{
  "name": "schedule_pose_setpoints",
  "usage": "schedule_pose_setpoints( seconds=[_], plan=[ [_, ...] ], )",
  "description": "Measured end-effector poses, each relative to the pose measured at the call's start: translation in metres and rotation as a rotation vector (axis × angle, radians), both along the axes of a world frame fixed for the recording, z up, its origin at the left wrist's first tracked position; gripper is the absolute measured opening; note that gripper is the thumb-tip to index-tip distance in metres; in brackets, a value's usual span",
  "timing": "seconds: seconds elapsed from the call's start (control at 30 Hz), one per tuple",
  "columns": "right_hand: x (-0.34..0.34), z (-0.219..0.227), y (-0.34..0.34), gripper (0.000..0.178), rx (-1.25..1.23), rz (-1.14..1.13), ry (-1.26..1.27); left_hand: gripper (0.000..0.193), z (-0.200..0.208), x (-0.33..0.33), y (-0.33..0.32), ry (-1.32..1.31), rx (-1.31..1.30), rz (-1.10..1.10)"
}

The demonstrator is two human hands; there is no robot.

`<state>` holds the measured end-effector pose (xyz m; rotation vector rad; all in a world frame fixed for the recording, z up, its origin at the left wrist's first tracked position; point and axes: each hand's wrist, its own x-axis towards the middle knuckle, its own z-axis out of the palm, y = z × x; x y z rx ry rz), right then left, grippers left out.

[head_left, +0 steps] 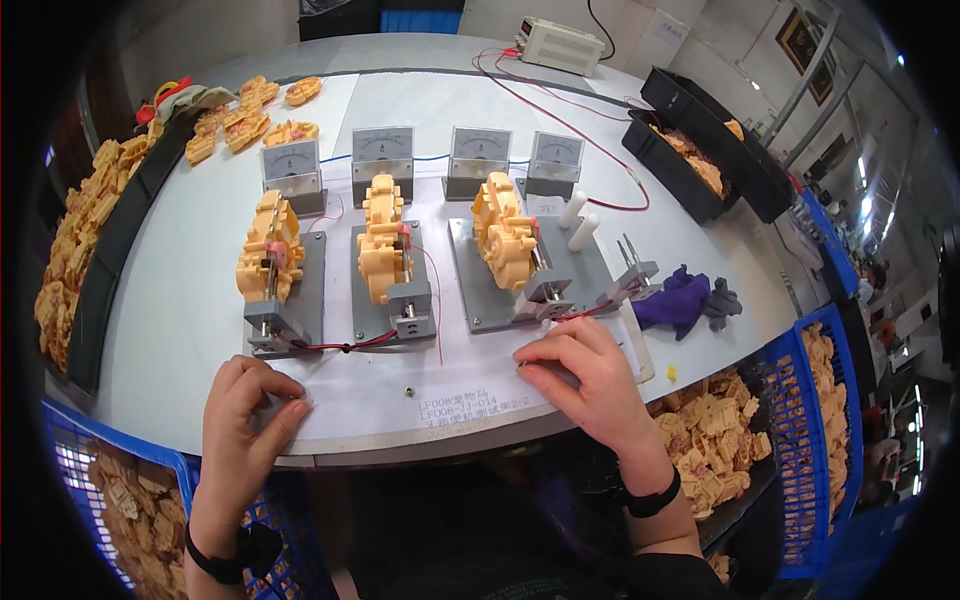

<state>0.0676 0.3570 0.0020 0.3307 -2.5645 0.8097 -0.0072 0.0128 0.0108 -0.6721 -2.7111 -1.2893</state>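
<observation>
My left hand (248, 412) rests at the near left edge of the white worktable, thumb and forefinger drawn together in a pinch. Anything between those fingertips is too small to make out. Further right, my right hand (585, 378) is also pinched, just in front of the right-hand test fixture (480, 310); a tiny thing may show at its fingertips. Yellow-orange plastic gear housings sit upright on three grey fixtures: a left one (270, 245), a middle one (382, 240) and a right one (503, 235). A small metal nut-like piece (409, 392) lies between my hands.
Several analog meters (383, 160) stand behind the fixtures. A power supply (560, 47) sits far back, its red wire (600, 150) crossing the table. Black bins (690, 170) and blue crates (800, 440) hold yellow parts. A purple cloth (675, 300) lies at right, near white posts (583, 232).
</observation>
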Motion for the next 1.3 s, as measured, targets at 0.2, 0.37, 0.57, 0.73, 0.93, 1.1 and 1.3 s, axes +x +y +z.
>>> schedule_pose_setpoints(
  seconds=[0.2,0.37,0.57,0.73,0.93,1.1,1.3],
  plan=[
    [0.0004,-0.0024,-0.0004,0.014,-0.017,-0.006,0.0,0.014,-0.0001,-0.0004,-0.001,0.006,-0.001,0.001],
    [0.0012,-0.002,-0.0001,0.018,-0.004,0.017,0.035,0.014,-0.001,0.0002,-0.0045,0.004,-0.01,-0.027],
    [0.0002,-0.0045,0.0016,0.015,-0.012,0.022,0.013,0.015,0.0007,-0.0002,-0.0047,-0.023,-0.044,-0.009],
    [-0.0011,-0.0035,0.0029,0.016,-0.008,0.018,0.048,0.015,0.0001,-0.0011,-0.0021,-0.011,-0.03,-0.013],
    [0.0027,-0.0031,0.0033,0.015,-0.004,0.014,0.017,0.015,-0.0057,-0.0009,-0.0051,0.018,-0.021,-0.013],
    [-0.0013,-0.0013,0.0002,0.017,0.012,0.037,-0.001,0.014,-0.0042,0.004,-0.007,-0.041,0.016,0.027],
    [0.0039,0.0024,-0.0032,0.018,0.039,-0.013,-0.074,0.016,-0.0036,-0.002,-0.0067,0.052,0.019,-0.041]
  ],
)
